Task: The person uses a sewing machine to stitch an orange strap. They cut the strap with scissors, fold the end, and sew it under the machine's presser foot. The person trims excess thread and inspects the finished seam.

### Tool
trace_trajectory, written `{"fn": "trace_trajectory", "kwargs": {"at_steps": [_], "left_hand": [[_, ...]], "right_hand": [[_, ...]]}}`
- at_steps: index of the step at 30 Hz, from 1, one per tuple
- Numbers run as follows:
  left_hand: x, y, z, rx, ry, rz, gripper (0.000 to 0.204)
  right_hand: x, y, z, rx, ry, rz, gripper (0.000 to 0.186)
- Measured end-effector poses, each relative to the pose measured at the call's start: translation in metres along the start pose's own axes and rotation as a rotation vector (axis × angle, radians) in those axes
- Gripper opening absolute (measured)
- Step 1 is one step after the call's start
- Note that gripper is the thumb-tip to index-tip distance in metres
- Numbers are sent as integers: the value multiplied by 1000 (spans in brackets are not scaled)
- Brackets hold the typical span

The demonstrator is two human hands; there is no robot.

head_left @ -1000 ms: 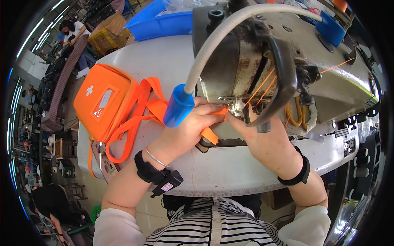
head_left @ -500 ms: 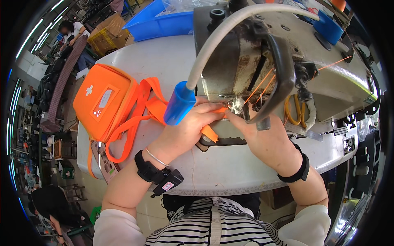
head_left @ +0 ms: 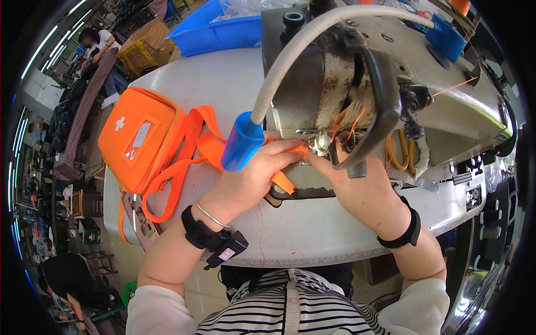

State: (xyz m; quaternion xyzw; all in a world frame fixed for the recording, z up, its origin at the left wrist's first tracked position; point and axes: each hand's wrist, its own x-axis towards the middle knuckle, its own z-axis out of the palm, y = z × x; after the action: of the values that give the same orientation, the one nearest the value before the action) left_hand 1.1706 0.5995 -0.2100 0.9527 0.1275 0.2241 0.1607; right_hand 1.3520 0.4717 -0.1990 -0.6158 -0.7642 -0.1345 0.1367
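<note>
An orange webbing strap (head_left: 209, 148) runs from an orange zipped pouch (head_left: 142, 139) with a white cross to the sewing machine's presser foot (head_left: 320, 144). My left hand (head_left: 254, 173) is closed on the strap just left of the foot, and a loose strap end (head_left: 283, 182) pokes out under its fingers. On the other side, my right hand (head_left: 357, 187) pinches in at the foot, thumb tip against the strap. Its other fingers are partly hidden behind the machine's dark curved guard (head_left: 385, 106). Orange thread (head_left: 357, 123) comes down to the needle area, which is blurred.
A blue-ended flexible hose (head_left: 243, 142) arches over my left hand. Yellow-handled scissors (head_left: 399, 151) lie right of the machine head. A blue bin (head_left: 218, 33) stands at the back of the table (head_left: 312, 234). Other people (head_left: 100, 47) are at the far left.
The moving parts beside the thread are now blurred, and the orange thread has shifted. Both hands and the strap stay in nearly the same place.
</note>
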Motion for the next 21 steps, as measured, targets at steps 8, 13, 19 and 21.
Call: {"fn": "trace_trajectory", "kwargs": {"at_steps": [8, 13, 19, 21], "left_hand": [[-2, -1, 0, 43, -21, -16, 32], [0, 1, -2, 12, -63, -27, 34], [-1, 0, -2, 40, -79, -15, 36], [-2, -1, -2, 42, -85, -11, 37]], "right_hand": [[0, 0, 5, 58, -2, 16, 37], [-1, 1, 8, 51, -2, 31, 39], [-4, 1, 10, 6, -6, 8, 40], [-2, 5, 7, 35, -73, 7, 41]]}}
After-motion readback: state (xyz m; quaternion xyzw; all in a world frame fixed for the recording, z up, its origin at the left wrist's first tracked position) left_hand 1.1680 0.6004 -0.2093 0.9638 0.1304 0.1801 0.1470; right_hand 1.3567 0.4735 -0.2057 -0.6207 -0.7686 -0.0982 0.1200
